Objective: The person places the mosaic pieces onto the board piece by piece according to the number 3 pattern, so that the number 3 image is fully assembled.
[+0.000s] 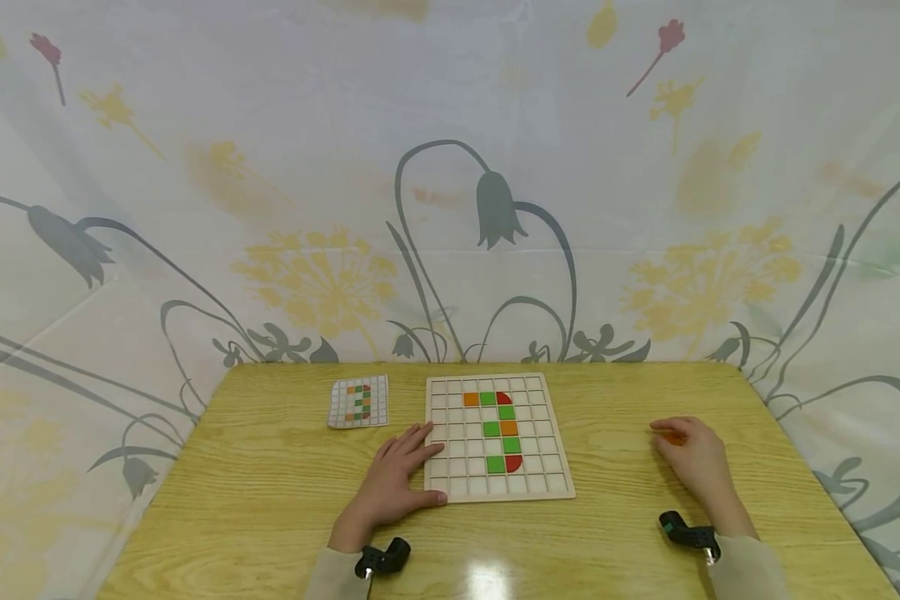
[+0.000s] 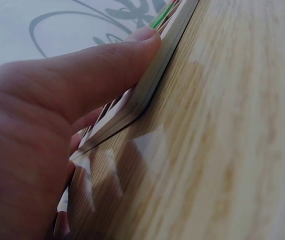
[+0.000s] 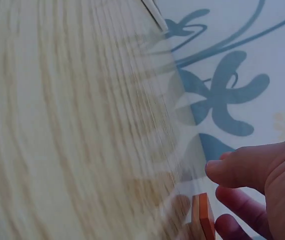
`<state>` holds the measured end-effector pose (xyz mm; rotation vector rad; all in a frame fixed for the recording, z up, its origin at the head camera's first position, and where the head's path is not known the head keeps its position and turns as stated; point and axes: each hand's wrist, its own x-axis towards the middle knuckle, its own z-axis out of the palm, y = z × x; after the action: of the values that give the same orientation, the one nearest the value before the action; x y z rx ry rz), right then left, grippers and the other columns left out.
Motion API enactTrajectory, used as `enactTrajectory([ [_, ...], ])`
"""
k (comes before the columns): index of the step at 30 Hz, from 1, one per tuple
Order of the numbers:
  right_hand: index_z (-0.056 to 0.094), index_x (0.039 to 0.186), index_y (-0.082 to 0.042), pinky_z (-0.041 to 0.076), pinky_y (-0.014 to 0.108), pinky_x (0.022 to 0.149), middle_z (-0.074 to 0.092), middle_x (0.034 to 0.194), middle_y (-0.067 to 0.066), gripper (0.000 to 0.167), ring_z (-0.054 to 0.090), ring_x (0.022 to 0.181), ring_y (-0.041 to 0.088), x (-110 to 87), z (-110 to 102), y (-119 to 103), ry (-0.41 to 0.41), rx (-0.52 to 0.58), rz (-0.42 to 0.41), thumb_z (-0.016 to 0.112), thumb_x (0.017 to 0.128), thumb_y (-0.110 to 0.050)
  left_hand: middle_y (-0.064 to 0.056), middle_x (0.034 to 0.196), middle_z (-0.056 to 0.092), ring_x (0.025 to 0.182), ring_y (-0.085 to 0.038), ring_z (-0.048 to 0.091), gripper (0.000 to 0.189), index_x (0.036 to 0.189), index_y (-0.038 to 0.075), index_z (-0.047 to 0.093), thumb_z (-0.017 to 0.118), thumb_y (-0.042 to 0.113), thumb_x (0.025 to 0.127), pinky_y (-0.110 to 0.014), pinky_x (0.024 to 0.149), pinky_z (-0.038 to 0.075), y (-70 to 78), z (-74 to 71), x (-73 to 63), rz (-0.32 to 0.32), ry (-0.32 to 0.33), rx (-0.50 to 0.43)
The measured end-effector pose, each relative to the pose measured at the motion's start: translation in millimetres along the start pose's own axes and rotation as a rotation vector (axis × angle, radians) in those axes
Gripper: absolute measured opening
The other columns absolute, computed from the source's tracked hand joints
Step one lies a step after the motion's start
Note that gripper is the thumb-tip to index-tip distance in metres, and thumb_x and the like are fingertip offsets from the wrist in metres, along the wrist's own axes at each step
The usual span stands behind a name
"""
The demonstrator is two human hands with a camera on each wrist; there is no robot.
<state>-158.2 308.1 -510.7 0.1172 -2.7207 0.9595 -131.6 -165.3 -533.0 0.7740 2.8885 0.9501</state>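
A white gridded board (image 1: 532,483) lies on the table, with several green, orange and red tiles set in its squares. My left hand (image 1: 397,479) rests on the board's left edge, fingers spread and thumb at the near corner. On the right, my right hand (image 1: 696,458) hovers over an orange tile (image 3: 207,217) lying on the table. In the right wrist view, the thumb (image 3: 232,169) is apart from the tile. One lower fingertip is close beside it; whether they touch I cannot tell.
A small paper card (image 1: 358,402) printed with a coloured grid pattern lies left of the board. The wooden table (image 1: 270,492) ends at the back against a flower-patterned cloth (image 1: 450,100). Both wrists wear black bands.
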Motion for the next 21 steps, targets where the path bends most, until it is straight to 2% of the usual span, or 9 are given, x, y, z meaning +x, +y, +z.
enactTrajectory([
  [7,0.071,0.109,0.006,0.045,0.06,0.084,0.058,0.115,0.034,0.025,0.058,0.101,0.049,0.9,-3,8,-0.04,0.01,0.062,0.069,0.092,-0.011,-0.004,0.162,0.03,0.149,-0.028,0.02,0.074,0.143,0.017,0.056,0.072,0.057,0.082,-0.061,0.114,0.018,0.7,-1.3,0.0,-0.004,-0.006,-0.009],
  [10,0.07,0.112,0.006,0.046,0.057,0.084,0.058,0.116,0.033,0.026,0.058,0.102,0.048,2.1,-5,12,-0.071,0.019,0.074,0.067,0.093,-0.012,-0.005,0.162,0.03,0.149,-0.029,0.02,0.074,0.143,0.017,0.057,0.072,0.056,0.082,-0.061,0.114,0.018,0.6,-2.2,-0.4,-0.003,-0.002,-0.015],
  [13,0.069,0.117,0.006,0.049,0.044,0.08,0.058,0.117,0.03,0.029,0.059,0.101,0.045,2.0,-9,15,-0.114,0.035,0.082,0.065,0.092,-0.008,-0.004,0.162,0.03,0.15,-0.029,0.02,0.074,0.144,0.018,0.056,0.072,0.056,0.082,-0.06,0.114,0.018,0.1,-2.0,-0.3,-0.004,-0.002,-0.01],
  [17,0.064,0.123,0.009,0.047,0.025,0.072,0.055,0.123,0.032,0.036,0.059,0.1,0.039,3.6,-18,18,-0.183,0.092,0.102,0.063,0.089,-0.001,-0.004,0.162,0.029,0.15,-0.029,0.02,0.075,0.145,0.018,0.055,0.071,0.057,0.083,-0.06,0.114,0.017,0.0,-1.4,0.0,-0.004,-0.01,0.0],
  [21,0.06,0.128,0.011,0.045,0.019,0.071,0.052,0.127,0.034,0.04,0.057,0.098,0.028,5.6,-24,20,-0.246,0.144,0.124,0.064,0.089,0.001,-0.006,0.162,0.03,0.149,-0.031,0.02,0.074,0.144,0.016,0.055,0.072,0.056,0.083,-0.061,0.114,0.018,0.6,-1.2,0.9,0.004,-0.006,-0.011],
])
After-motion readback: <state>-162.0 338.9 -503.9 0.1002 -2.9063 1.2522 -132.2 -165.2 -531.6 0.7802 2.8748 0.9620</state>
